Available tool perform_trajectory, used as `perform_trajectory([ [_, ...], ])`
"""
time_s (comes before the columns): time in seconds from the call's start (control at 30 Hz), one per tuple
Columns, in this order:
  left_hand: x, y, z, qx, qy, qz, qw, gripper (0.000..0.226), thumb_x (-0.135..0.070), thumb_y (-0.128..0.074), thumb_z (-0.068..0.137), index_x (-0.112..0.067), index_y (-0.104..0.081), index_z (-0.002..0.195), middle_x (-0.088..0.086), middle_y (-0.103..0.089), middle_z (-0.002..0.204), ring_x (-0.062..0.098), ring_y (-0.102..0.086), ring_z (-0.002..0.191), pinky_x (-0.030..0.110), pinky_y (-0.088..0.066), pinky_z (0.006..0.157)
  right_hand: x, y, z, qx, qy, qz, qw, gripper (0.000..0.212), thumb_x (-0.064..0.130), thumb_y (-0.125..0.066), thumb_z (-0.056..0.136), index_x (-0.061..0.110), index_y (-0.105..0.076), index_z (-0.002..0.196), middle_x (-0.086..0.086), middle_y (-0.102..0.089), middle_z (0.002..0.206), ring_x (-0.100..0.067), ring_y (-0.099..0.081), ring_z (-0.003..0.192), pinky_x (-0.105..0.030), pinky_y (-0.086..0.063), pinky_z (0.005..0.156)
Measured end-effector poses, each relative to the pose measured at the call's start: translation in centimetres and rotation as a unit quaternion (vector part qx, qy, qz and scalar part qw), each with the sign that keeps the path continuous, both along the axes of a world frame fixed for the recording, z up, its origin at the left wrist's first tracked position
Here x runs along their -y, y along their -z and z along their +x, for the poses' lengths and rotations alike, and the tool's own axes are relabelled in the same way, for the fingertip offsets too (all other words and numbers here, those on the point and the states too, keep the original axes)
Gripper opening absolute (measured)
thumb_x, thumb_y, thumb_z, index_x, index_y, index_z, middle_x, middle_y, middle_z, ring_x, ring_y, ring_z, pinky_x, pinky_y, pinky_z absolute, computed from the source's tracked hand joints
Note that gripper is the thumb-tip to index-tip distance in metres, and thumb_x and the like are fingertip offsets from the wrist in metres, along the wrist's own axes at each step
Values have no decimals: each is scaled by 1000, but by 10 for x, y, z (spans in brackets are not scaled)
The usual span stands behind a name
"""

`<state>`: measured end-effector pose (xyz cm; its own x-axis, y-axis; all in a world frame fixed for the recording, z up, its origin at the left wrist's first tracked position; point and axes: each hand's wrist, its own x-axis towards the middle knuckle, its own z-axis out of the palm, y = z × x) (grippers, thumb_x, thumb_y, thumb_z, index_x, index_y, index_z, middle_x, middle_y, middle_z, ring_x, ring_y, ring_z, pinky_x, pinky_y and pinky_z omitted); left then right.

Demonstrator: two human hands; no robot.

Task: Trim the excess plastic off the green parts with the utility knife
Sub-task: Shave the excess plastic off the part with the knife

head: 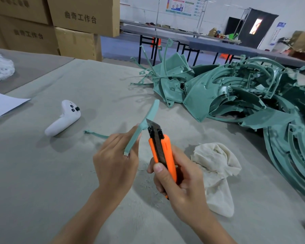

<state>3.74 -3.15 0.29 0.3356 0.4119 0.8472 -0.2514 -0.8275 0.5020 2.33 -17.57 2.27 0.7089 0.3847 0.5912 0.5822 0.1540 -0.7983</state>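
L hand [115, 162] pinches green part [139, 131] upright, edge exposed for trimming; R hand [180, 180] grips utility knife [163, 152], pointing 12, touching that edge.

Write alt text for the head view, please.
The right hand holds an orange utility knife, blade at a curved green part gripped by the left hand, above a grey table; a pile of green parts lies right.

one wide-angle head view looks forward and down, close over the left hand [116, 166] and right hand [181, 175] at the desk [42, 182], far wall [253, 3] along the top.
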Motion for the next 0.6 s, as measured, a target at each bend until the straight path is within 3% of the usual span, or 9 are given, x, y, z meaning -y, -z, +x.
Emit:
perform_trajectory([
  [0.1,1,-2,0,1,-19,12,1000,17,-20,-59,89,-11,-71,82,-4,-60,63,10,-50,73,13,-30,66,3,-2,6,-27,24,30,999,20,26,-58,96,20,-63,114,-7,-61,77,-14,-49,47,-22,-40,45],
  [0.2,1,3,0,2,0,-2,1000,3,-20,-62,87,-22,-64,88,-16,-46,70,7,-48,73,9,-32,73,3,-1,16,-60,75,22,995,14,23,-57,96,17,-62,107,-6,-62,77,-17,-47,46,-25,-39,44],
  [0.3,1,8,2,-11,20,0,1000,28,-14,-65,82,-34,-51,97,-16,-48,75,15,-49,79,10,-30,79,0,2,20,-84,91,5,992,14,20,-55,96,19,-61,109,-4,-63,78,-18,-47,46,-26,-39,43],
  [0.43,1,10,3,-20,21,-5,1000,28,-14,-64,83,-34,-50,97,-7,-49,98,14,-50,81,10,-30,79,-3,4,16,-77,81,7,994,12,19,-56,96,19,-61,108,-4,-63,77,-14,-49,44,-24,-39,43],
  [0.53,2,6,3,-18,14,-22,999,16,-20,-61,86,-33,-53,93,-8,-50,75,10,-49,74,12,-33,73,-6,3,9,-62,55,14,996,13,23,-56,96,16,-61,106,-8,-60,76,-15,-49,45,-24,-40,44],
  [0.6,3,1,2,-14,-10,-8,1000,5,-24,-59,89,-29,-58,88,-18,-43,67,8,-48,71,13,-32,66,-6,2,5,-53,38,13,998,14,17,-55,96,13,-61,108,-11,-61,76,-15,-49,46,-22,-40,45],
])
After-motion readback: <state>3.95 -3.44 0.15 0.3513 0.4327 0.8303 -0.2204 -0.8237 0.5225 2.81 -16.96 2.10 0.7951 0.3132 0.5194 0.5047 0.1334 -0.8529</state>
